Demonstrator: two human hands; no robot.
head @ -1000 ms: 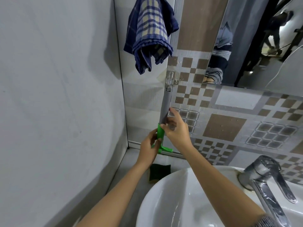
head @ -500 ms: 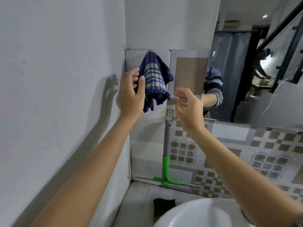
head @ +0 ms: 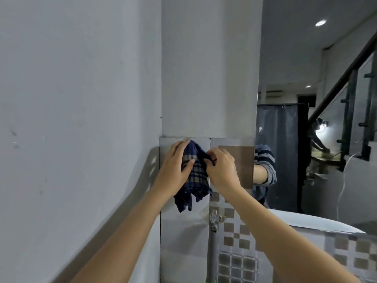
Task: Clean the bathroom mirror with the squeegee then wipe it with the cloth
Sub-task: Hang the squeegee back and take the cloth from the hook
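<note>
Since half a second ago both hands have closed on the cloth (head: 193, 176); the squeegee (head: 213, 248) hangs from its wall hook, so wiping comes next. The mirror (head: 318, 139) stands right, its edge near, open wall between. Left hand (head: 173, 170) fingers clamp the cloth; right hand (head: 221, 172) fingers pinch its top fold.
</note>
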